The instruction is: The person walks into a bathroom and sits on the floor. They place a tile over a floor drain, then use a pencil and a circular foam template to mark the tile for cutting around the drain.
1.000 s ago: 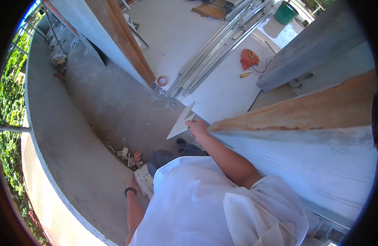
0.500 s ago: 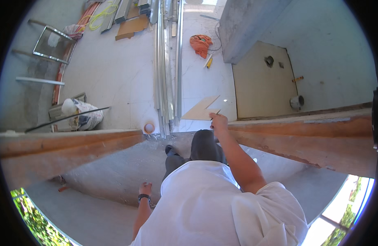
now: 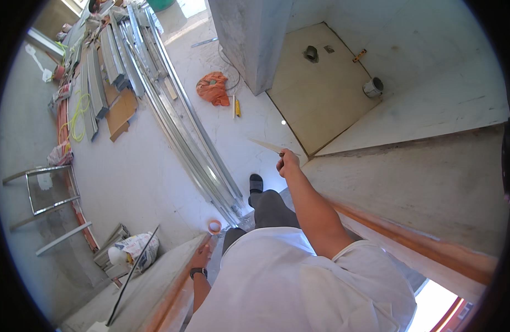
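My right hand (image 3: 288, 162) is closed on a thin pale board (image 3: 267, 146), held out ahead of me and seen nearly edge-on. A small dark thing shows by the fingertips, too small to name. My left hand (image 3: 200, 258), with a dark watch (image 3: 198, 271) on the wrist, is low at my left side with its fingers stretched out. It lies against or just beside the orange-brown door frame (image 3: 180, 283); whether it touches I cannot tell. A roll of tape (image 3: 214, 226) is on the floor just beyond that hand.
Long metal profiles (image 3: 180, 146) run across the floor. An orange bag (image 3: 213, 88) and a yellow tool (image 3: 238, 108) lie ahead. A concrete pillar (image 3: 252, 41) stands beside a beige floor panel (image 3: 310, 88) with a pipe hole. A white sack (image 3: 141, 248) sits at left.
My view has turned right and I have stepped forward into the doorway. The board has tilted from showing its notched face to nearly edge-on. My left hand has come up to the door frame.
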`<action>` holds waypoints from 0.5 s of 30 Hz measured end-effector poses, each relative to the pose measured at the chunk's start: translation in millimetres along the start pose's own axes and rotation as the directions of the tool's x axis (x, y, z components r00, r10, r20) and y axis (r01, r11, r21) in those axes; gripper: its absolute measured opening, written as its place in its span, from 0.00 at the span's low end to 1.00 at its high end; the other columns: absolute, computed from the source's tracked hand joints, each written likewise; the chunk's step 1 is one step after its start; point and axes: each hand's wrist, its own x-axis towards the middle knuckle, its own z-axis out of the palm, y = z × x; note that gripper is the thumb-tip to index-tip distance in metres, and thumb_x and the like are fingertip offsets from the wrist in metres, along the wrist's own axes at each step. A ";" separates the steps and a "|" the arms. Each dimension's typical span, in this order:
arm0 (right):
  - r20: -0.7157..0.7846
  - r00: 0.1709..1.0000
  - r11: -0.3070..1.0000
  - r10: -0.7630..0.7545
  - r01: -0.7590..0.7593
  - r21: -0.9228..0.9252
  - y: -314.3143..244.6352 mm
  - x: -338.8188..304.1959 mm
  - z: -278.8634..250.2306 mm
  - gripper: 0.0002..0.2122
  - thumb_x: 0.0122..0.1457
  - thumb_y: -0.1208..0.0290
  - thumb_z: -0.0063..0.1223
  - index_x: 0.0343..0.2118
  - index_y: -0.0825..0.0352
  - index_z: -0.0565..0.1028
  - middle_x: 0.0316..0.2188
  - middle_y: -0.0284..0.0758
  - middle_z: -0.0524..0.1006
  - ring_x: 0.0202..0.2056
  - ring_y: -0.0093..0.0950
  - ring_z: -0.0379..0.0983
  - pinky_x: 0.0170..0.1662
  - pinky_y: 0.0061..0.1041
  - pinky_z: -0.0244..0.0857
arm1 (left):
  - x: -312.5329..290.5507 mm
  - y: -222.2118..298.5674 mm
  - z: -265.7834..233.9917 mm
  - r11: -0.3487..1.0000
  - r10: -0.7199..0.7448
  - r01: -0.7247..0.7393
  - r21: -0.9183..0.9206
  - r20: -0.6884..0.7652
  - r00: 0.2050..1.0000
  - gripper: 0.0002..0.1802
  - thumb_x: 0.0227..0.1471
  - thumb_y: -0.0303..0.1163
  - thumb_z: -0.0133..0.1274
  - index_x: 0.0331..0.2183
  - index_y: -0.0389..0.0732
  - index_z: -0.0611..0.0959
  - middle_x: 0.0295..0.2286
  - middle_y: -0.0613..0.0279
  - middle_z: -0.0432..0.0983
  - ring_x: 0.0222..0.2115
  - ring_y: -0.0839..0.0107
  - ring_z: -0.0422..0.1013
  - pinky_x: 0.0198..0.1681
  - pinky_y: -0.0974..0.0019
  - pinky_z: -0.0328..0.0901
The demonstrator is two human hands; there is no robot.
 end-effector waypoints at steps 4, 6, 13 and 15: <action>-0.173 0.985 0.998 0.025 -0.014 0.066 -46.5 11.7 15.0 0.07 0.56 0.68 0.60 0.31 0.66 0.75 0.22 0.33 0.70 0.17 0.23 0.62 0.16 0.22 0.59 | 20.1 82.9 -2.4 0.999 -0.041 0.040 0.008 0.086 0.995 0.30 0.60 0.48 0.58 0.57 0.39 0.75 0.35 0.67 0.78 0.30 0.75 0.73 0.28 0.70 0.65; -0.219 0.975 0.999 0.025 -0.013 0.053 -62.0 15.9 12.2 0.08 0.57 0.69 0.60 0.28 0.65 0.73 0.21 0.31 0.70 0.15 0.22 0.60 0.14 0.21 0.57 | 30.4 117.5 -5.0 1.000 -0.022 0.021 0.019 0.061 0.998 0.30 0.61 0.49 0.57 0.56 0.39 0.75 0.33 0.68 0.78 0.28 0.75 0.72 0.29 0.71 0.65; -0.231 0.973 0.995 0.025 -0.002 0.100 -119.3 30.0 27.8 0.08 0.56 0.70 0.62 0.26 0.64 0.73 0.22 0.31 0.70 0.15 0.22 0.60 0.13 0.22 0.54 | 98.0 258.2 9.3 0.943 -0.062 -0.029 0.331 0.262 0.963 0.25 0.59 0.48 0.58 0.49 0.39 0.80 0.30 0.67 0.76 0.26 0.73 0.72 0.28 0.64 0.66; -0.216 0.976 0.999 -0.027 0.035 0.031 -140.4 32.3 34.5 0.09 0.55 0.69 0.62 0.25 0.65 0.73 0.19 0.30 0.69 0.14 0.23 0.61 0.14 0.26 0.55 | 129.2 301.9 21.4 0.812 -0.020 -0.185 0.553 0.343 0.939 0.25 0.59 0.49 0.57 0.49 0.40 0.81 0.31 0.67 0.77 0.28 0.71 0.74 0.29 0.62 0.67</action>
